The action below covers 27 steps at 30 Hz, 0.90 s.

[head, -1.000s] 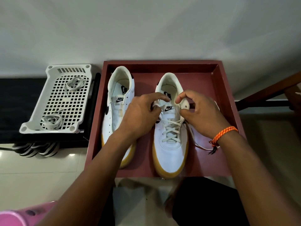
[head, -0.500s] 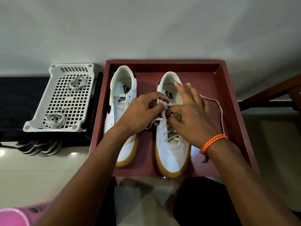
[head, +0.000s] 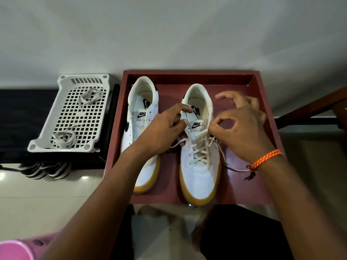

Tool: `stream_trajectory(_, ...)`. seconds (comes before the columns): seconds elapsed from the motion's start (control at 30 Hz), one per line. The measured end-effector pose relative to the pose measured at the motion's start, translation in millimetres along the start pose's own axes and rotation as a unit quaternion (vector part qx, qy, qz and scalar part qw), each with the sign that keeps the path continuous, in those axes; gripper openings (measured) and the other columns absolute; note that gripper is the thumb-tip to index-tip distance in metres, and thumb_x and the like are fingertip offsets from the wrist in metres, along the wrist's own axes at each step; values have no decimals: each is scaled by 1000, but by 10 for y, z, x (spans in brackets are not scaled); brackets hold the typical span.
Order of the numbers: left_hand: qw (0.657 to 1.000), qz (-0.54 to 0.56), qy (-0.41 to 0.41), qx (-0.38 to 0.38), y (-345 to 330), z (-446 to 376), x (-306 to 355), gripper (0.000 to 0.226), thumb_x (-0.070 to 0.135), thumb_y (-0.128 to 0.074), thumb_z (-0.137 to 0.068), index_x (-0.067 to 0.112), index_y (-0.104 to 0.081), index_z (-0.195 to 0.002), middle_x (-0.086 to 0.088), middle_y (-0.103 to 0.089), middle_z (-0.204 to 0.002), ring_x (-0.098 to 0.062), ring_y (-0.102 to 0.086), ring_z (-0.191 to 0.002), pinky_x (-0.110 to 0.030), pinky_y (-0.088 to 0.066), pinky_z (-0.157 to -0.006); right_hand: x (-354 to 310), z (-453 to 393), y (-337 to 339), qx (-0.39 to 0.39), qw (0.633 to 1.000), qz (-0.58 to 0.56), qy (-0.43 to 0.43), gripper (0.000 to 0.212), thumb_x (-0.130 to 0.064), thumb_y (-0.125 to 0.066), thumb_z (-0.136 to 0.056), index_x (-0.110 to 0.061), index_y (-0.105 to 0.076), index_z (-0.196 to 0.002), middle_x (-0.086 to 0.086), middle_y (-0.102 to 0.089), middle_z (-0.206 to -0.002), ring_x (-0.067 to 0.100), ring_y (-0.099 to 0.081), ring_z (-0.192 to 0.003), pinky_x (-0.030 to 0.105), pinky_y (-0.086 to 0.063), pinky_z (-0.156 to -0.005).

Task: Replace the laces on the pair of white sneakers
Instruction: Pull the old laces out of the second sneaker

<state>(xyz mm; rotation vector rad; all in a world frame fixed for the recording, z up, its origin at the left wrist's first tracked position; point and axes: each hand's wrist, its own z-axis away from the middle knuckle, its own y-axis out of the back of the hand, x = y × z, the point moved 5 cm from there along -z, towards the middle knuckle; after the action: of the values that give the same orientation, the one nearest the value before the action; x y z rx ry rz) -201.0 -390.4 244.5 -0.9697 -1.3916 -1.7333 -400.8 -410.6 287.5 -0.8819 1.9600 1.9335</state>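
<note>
I see a dark red rectangular wooden tray filling the centre of the frame, with a pair of white leather sneakers with gum-yellow soles standing side by side in it, toes toward the bottom edge. The left sneaker has bare eyelets. The right sneaker carries a cream flat lace crossed through its lower eyelets.

My left hand is curled around the right sneaker's left collar, with one loose end of the lace running under its fingers. My right hand, with an orange braided wristband on the wrist, pinches the lace between thumb and forefinger just beside the tongue's logo patch, the other fingers spread above. The lace's other end trails across the tray floor toward that wrist.

At the middle left of the frame sits a white perforated plastic basket holding two coiled bundles of white laces, well apart from the tray.
</note>
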Motion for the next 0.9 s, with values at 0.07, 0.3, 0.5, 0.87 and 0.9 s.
stream_trajectory(0.07, 1000, 7, 5, 3, -12, 7, 13, 43, 20, -54, -111, 31, -44, -151, -4, -66, -73, -10, -61, -60, -22, -45, -56, -38, 12, -20, 2, 999, -17, 31, 7, -36, -74, -80, -40, -80, -82, -27, -45, -153, 14, -32, -141, 39, -20, -103)
stream_trajectory(0.3, 999, 35, 17, -5, -2, 4, 24, 43, 21, -57, -111, 24, -47, -152, -2, -80, -91, -12, -75, -67, -16, -49, -61, -264, 160, -449, -86, 984, 121, 103, 17, -37, -62, -86, -33, -77, -78, -20, -26, -169, 17, -17, -155, 55, -16, -111)
stream_trajectory(0.5, 996, 79, 19, -27, -18, 18, 58, 38, 16, -55, -111, 24, -51, -148, -6, -82, -91, -28, -79, -71, -28, -60, -66, -145, 37, -155, -9, 997, 56, 48, 21, -46, -61, -73, -34, -77, -67, -27, -51, -144, 12, -34, -131, 35, -17, -96)
stream_trajectory(0.87, 999, 42, 18, -21, 3, 34, 60, 44, 25, -56, -111, 32, -50, -154, -4, -81, -84, -22, -79, -71, -35, -62, -67, -236, 128, -444, -105, 985, 105, 86, 17, -39, -61, -81, -35, -77, -78, -21, -28, -168, 18, -20, -155, 62, -15, -114)
stream_trajectory(0.9, 998, 46, 17, -24, -9, 23, 45, 43, 25, -55, -111, 34, -50, -153, -6, -81, -88, -24, -79, -72, -41, -65, -71, -239, 133, -455, -101, 985, 109, 92, 17, -38, -61, -82, -33, -76, -76, -22, -31, -166, 17, -23, -152, 63, -15, -114)
